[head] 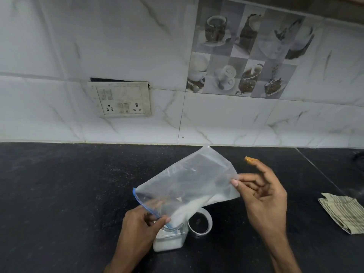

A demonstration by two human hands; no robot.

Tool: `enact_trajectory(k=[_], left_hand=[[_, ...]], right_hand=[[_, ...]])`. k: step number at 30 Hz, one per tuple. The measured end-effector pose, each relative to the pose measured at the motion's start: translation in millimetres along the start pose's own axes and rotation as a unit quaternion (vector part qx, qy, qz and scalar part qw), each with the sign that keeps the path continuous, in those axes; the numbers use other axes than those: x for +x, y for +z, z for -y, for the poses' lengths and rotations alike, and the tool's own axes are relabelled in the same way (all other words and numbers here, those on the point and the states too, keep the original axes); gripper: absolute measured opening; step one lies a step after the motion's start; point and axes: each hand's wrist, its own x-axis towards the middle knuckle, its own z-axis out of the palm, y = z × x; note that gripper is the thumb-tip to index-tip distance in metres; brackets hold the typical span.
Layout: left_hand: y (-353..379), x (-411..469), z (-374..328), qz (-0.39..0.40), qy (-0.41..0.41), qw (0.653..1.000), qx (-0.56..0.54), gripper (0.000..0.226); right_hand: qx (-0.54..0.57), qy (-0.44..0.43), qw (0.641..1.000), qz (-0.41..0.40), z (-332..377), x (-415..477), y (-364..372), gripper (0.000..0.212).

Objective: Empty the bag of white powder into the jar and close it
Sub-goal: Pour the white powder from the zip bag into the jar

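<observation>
A black counter runs below a marble-tiled wall with a socket plate. Over the counter the clear bag is tilted mouth-down, its white powder gathered along the low edge. The right hand pinches its raised corner, the other fingers loose. The left hand pinches the blue zip mouth at the jar's opening. A folded cloth lies far right. The jar, partly filled, stands under the bag, with the lid just beside it. An orange scrap lies behind.
</observation>
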Motion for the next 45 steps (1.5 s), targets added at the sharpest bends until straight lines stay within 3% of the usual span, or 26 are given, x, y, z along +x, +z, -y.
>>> enact_trajectory(k=[31, 37, 41, 45], left_hand=[[-0.8, -0.3, -2.9, 0.002, -0.015, 1.0, 0.0, 0.021], [-1.0, -0.5, -3.2, 0.002, -0.025, 1.0, -0.001, 0.021], [-1.9, 0.0, -3.6, 0.006, -0.024, 1.0, 0.008, 0.019], [-3.0, -1.3, -8.2, 0.005, -0.017, 1.0, 0.002, 0.023]], right_hand=[[0.011, -0.014, 1.0, -0.005, -5.7, 2.6, 4.7, 0.043], [-0.037, -0.041, 0.998, 0.011, -8.4, 3.3, 3.7, 0.031], [-0.087, -0.058, 0.994, 0.018, -10.2, 3.8, -1.5, 0.043], [-0.101, -0.073, 0.991, 0.055, -8.2, 0.7, 0.2, 0.036]])
